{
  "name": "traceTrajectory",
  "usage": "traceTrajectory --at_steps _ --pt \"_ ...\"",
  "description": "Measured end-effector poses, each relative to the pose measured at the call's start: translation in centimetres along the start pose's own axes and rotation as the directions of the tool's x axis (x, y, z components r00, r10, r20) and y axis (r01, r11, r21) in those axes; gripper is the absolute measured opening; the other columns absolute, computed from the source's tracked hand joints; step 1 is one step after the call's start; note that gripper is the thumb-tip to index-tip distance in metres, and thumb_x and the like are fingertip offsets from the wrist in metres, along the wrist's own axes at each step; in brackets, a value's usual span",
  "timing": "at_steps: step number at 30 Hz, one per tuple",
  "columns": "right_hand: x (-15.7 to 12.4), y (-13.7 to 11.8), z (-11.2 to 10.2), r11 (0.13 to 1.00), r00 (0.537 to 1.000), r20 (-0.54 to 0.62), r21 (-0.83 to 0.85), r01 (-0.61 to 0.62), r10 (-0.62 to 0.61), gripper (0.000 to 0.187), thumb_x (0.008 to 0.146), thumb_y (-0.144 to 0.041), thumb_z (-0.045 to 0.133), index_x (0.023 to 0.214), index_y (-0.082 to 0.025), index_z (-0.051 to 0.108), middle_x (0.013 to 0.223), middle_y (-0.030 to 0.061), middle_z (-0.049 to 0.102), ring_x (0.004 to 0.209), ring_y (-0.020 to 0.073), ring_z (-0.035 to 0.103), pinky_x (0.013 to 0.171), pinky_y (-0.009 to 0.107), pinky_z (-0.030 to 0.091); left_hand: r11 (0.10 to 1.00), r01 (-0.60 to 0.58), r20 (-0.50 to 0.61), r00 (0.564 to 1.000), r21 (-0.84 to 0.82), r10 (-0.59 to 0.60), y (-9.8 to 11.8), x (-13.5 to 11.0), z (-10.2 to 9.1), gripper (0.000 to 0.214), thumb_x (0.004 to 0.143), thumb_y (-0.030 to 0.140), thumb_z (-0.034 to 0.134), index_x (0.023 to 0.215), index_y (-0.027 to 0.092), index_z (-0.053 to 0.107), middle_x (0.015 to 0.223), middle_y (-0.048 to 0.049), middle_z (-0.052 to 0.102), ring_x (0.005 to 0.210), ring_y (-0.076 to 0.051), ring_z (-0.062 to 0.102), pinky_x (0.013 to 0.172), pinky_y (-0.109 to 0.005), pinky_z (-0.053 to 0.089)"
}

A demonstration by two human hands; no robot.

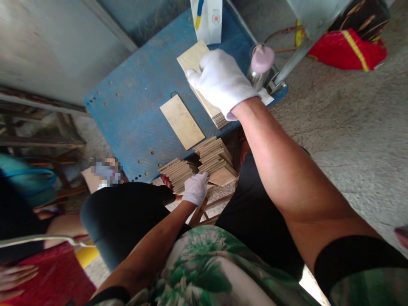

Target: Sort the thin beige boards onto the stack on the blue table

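Observation:
On the blue table, my right hand (pixel 219 80), in a white glove, is closed over a neat stack of thin wooden boards (pixel 218 120). Its thumb lies along the stack's left edge, and the other fingertips are hidden. A single flat wooden board (pixel 182 122) lies to the left of that stack. Lower down, between my knees, two leaning piles of boards stand side by side, a left pile (pixel 178 173) and a right pile (pixel 215 155). My gloved left hand (pixel 195 189) is closed at the near edge of the right pile, with its fingertips partly hidden against the boards.
A white bag (pixel 208 21) stands at the table's far edge. A bottle with a pink lid (pixel 263 59) is near the right corner, beside a metal post (pixel 293 61). Red cloth (pixel 344 49) lies on the floor. Another person's hand (pixel 15 278) shows at lower left.

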State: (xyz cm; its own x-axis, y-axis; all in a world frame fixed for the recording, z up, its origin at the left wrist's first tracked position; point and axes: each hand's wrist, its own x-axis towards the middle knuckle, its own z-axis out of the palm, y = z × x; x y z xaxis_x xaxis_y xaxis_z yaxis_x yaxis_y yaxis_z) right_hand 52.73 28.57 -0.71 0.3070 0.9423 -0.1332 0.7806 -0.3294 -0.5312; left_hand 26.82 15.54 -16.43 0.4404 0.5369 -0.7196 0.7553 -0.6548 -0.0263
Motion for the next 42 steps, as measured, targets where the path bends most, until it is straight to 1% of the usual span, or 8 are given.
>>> traceTrajectory --at_steps 9,12,16,21,26,31,35,42 --pt "-0.1 0.0 0.0 1.0 1.0 0.014 -0.015 0.015 -0.015 0.045 0.09 -0.044 0.043 0.109 -0.009 0.063 0.114 0.0151 0.065 0.111 0.0279 0.059 0.088 0.032 0.044 0.987 0.083 0.008 0.997 -0.141 -0.083 -0.3 0.6 -0.1 0.03 0.093 0.037 0.036 0.1 0.023 0.061 0.095 -0.0092 0.07 0.088 -0.026 0.067 0.067 -0.032 0.044" --pt "-0.2 0.1 0.1 0.999 0.999 0.01 -0.024 0.03 -0.03 0.046 0.091 -0.044 0.041 0.109 -0.009 0.063 0.115 0.015 0.064 0.11 0.025 0.059 0.088 0.031 0.043 0.979 0.117 0.024 0.993 -0.164 -0.115 -0.2 0.6 -0.6 0.031 0.092 0.042 0.037 0.099 0.024 0.061 0.093 -0.0077 0.071 0.088 -0.026 0.068 0.066 -0.032 0.044" --pt "-0.2 0.1 0.3 1.0 1.0 0.011 -0.024 0.02 -0.02 0.045 0.09 -0.044 0.042 0.109 -0.009 0.063 0.114 0.0153 0.065 0.109 0.0253 0.06 0.088 0.031 0.043 0.959 0.193 0.067 0.981 -0.206 -0.183 0.1 0.5 -1.2 0.034 0.091 0.05 0.039 0.101 0.024 0.059 0.094 -0.0081 0.072 0.09 -0.027 0.068 0.068 -0.032 0.043" --pt "-0.4 0.1 0.3 0.999 1.0 0.011 -0.021 0.028 -0.028 0.045 0.09 -0.043 0.044 0.111 -0.008 0.064 0.113 0.0164 0.065 0.111 0.0306 0.059 0.089 0.035 0.044 0.957 0.2 0.046 0.98 -0.211 -0.194 0.5 0.1 -0.6 0.031 0.091 0.047 0.041 0.107 0.025 0.055 0.094 -0.0072 0.072 0.088 -0.026 0.068 0.068 -0.032 0.042" --pt "-0.3 0.3 0.3 1.0 1.0 0.019 -0.022 0.019 -0.019 0.047 0.089 -0.045 0.043 0.112 -0.008 0.063 0.113 0.0156 0.065 0.111 0.0286 0.059 0.089 0.035 0.044 0.949 0.231 0.07 0.973 -0.215 -0.221 0.6 0.2 -0.3 0.034 0.091 0.045 0.042 0.117 0.025 0.05 0.096 -0.0085 0.072 0.09 -0.027 0.067 0.072 -0.034 0.042" --pt "-0.3 0.7 0.8 1.0 0.997 -0.075 0.009 0.013 -0.012 0.048 0.086 -0.045 0.04 0.109 -0.011 0.064 0.108 0.013 0.068 0.104 0.0226 0.062 0.085 0.031 0.043 0.936 0.277 0.076 0.961 -0.218 -0.266 0.7 0.3 -0.6 0.043 0.089 0.047 0.044 0.126 0.023 0.046 0.093 -0.0114 0.071 0.091 -0.03 0.067 0.073 -0.036 0.043" --pt "-0.5 0.8 0.9 1.0 0.995 -0.096 0.007 0.02 -0.019 0.048 0.085 -0.045 0.039 0.108 -0.011 0.064 0.107 0.0126 0.068 0.101 0.0204 0.063 0.083 0.031 0.042 0.956 0.235 0.012 0.972 -0.174 -0.236 0.6 0.1 -0.1 0.042 0.09 0.045 0.043 0.125 0.022 0.049 0.094 -0.0124 0.071 0.091 -0.028 0.067 0.073 -0.034 0.042" --pt "-0.5 0.6 0.8 1.0 0.996 -0.088 -0.002 0.028 -0.028 0.046 0.086 -0.043 0.038 0.108 -0.011 0.064 0.109 0.0132 0.067 0.104 0.0214 0.062 0.085 0.032 0.042 0.983 0.132 0.002 0.991 -0.128 -0.133 0.7 -0.3 0.4 0.029 0.092 0.043 0.041 0.104 0.022 0.057 0.092 -0.0086 0.07 0.088 -0.024 0.066 0.073 -0.033 0.039"
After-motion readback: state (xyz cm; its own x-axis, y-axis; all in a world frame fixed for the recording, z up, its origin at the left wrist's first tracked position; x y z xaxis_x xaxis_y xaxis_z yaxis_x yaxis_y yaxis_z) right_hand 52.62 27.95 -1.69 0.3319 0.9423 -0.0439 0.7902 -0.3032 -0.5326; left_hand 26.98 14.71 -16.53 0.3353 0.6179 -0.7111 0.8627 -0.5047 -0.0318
